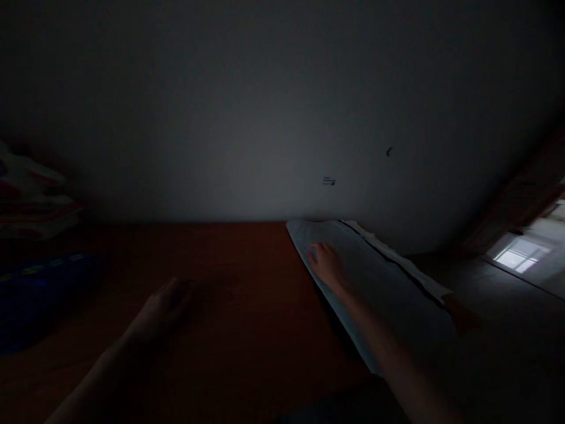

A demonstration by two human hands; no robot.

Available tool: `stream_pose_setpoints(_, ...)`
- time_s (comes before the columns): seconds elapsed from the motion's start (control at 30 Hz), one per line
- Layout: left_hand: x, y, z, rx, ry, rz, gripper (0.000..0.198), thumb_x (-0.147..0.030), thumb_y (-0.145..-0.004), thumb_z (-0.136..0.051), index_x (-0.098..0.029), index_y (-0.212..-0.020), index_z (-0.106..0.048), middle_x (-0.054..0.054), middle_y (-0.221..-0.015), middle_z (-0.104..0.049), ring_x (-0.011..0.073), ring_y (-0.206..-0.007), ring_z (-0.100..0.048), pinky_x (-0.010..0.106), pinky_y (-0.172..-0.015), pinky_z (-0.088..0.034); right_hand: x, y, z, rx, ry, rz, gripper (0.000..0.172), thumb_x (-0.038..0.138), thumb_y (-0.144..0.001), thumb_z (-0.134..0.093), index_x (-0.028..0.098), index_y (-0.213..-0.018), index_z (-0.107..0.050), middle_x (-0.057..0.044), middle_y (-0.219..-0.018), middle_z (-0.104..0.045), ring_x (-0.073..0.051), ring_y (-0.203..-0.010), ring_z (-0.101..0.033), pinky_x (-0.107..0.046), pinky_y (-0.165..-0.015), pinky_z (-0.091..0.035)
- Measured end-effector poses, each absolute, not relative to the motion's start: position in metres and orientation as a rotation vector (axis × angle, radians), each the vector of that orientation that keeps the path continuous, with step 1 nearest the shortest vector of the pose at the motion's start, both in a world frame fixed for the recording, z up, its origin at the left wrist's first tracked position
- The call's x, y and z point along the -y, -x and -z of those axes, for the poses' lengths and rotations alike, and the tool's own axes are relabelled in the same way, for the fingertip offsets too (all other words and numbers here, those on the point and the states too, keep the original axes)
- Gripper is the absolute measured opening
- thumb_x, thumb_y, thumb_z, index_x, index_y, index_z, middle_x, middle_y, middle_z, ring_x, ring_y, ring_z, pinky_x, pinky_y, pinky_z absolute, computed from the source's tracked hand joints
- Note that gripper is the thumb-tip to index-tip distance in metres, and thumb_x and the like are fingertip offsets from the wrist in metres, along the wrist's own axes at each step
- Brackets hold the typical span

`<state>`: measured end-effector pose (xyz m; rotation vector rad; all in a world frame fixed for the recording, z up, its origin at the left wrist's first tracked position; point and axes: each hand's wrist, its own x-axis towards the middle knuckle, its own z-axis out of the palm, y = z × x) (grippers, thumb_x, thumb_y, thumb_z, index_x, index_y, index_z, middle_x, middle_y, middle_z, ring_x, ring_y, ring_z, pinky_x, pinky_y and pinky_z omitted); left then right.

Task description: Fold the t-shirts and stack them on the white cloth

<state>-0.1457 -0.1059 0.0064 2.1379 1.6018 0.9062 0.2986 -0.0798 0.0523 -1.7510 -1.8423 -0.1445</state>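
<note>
The picture is dark. My left hand (161, 306) rests low over the brown wooden table (238, 306), its fingers loosely bent and apart from the thumb, with nothing visible in it. My right hand (325, 263) lies on a large, flat, pale blue-grey sheet (388, 288), near its left edge. Its fingers are slightly curved, thumb apart, and I see nothing gripped. Along the far right of this sheet run a dark band and a whitish strip. Whether it is cloth or paper I cannot tell.
A blue bag-like item (39, 294) with light print sits at the left. Behind it is a stack of patterned packages (35, 203). A pale wall (220, 118) closes off the back. At the right are a floor (498, 306) and a doorway with bright reflected window light.
</note>
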Motion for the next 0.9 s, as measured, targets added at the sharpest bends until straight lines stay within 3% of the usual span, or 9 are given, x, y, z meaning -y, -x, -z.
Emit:
stream_pose_setpoints(0.1,0.104,0.148,-0.007,-1.626,-2.129,-0.827,0.042,-0.059,-0.083,-0.052,-0.024,-0.098,-0.069,0.008,-0.097,-0.078,0.0286,-0.084,-0.075,0.04,-0.078,-0.061,0.076,-0.359,-0.051,1.567,1.962,0.241,0.041,0.041,-0.095,-0.048,0.01,-0.112,-0.067,-0.031,-0.116,-0.066,-0.041,-0.119,-0.06,-0.058,-0.101,-0.042)
stream_pose_setpoints(0.17,0.102,0.149,-0.006,-1.639,-2.13,-0.786,0.04,-0.059,-0.083,-0.052,-0.025,-0.094,-0.07,0.007,-0.095,-0.078,0.0292,-0.083,-0.075,0.041,-0.078,-0.061,0.083,-0.385,-0.038,1.438,2.039,0.265,0.049,0.05,-0.095,-0.046,0.008,-0.11,-0.068,-0.034,-0.112,-0.066,-0.044,-0.117,-0.06,-0.062,-0.096,-0.042)
stream_pose_setpoints(0.33,0.1,0.149,-0.002,-1.626,-2.137,-0.783,0.04,-0.06,-0.083,-0.052,-0.028,-0.096,-0.071,0.004,-0.099,-0.078,0.029,-0.086,-0.075,0.042,-0.08,-0.06,0.095,-0.41,-0.003,1.374,2.046,0.212,0.057,0.063,-0.095,-0.038,0.02,-0.083,-0.073,-0.022,-0.074,-0.068,-0.037,-0.088,-0.069,-0.057,-0.084,-0.048)
stream_pose_setpoints(0.47,0.1,0.148,-0.001,-1.658,-2.103,-0.796,0.036,-0.063,-0.083,-0.051,-0.033,-0.089,-0.07,-0.003,-0.088,-0.078,0.0276,-0.079,-0.074,0.044,-0.075,-0.061,0.094,-0.411,-0.008,1.338,1.937,0.174,0.052,0.069,-0.09,-0.042,0.027,-0.068,-0.064,-0.014,-0.061,-0.063,-0.033,-0.075,-0.068,-0.055,-0.081,-0.048)
stream_pose_setpoints(0.63,0.097,0.152,0.006,-1.619,-2.104,-0.815,0.038,-0.063,-0.083,-0.052,-0.033,-0.096,-0.071,-0.004,-0.093,-0.08,0.028,-0.083,-0.075,0.043,-0.077,-0.06,0.095,-0.396,-0.045,1.204,1.681,0.105,0.046,0.073,-0.085,-0.046,0.032,-0.063,-0.044,-0.006,-0.06,-0.057,-0.028,-0.074,-0.062,-0.046,-0.079,-0.045)
stream_pose_setpoints(0.77,0.094,0.154,0.014,-1.6,-2.115,-0.779,0.04,-0.062,-0.085,-0.05,-0.03,-0.095,-0.071,-0.001,-0.093,-0.079,0.0287,-0.083,-0.075,0.042,-0.078,-0.059,0.08,-0.355,-0.077,1.204,1.567,0.097,0.047,0.074,-0.086,-0.038,0.029,-0.074,-0.043,-0.007,-0.07,-0.06,-0.024,-0.079,-0.059,-0.04,-0.077,-0.044)
stream_pose_setpoints(0.9,0.097,0.151,0.01,-1.584,-2.071,-0.828,0.053,-0.066,-0.082,-0.055,-0.024,-0.112,-0.066,0.01,-0.108,-0.077,0.0311,-0.092,-0.074,0.043,-0.085,-0.06,0.059,-0.274,-0.106,1.266,1.404,0.034,0.052,0.074,-0.091,-0.028,0.026,-0.08,-0.046,-0.006,-0.077,-0.062,-0.021,-0.077,-0.057,-0.036,-0.075,-0.046)
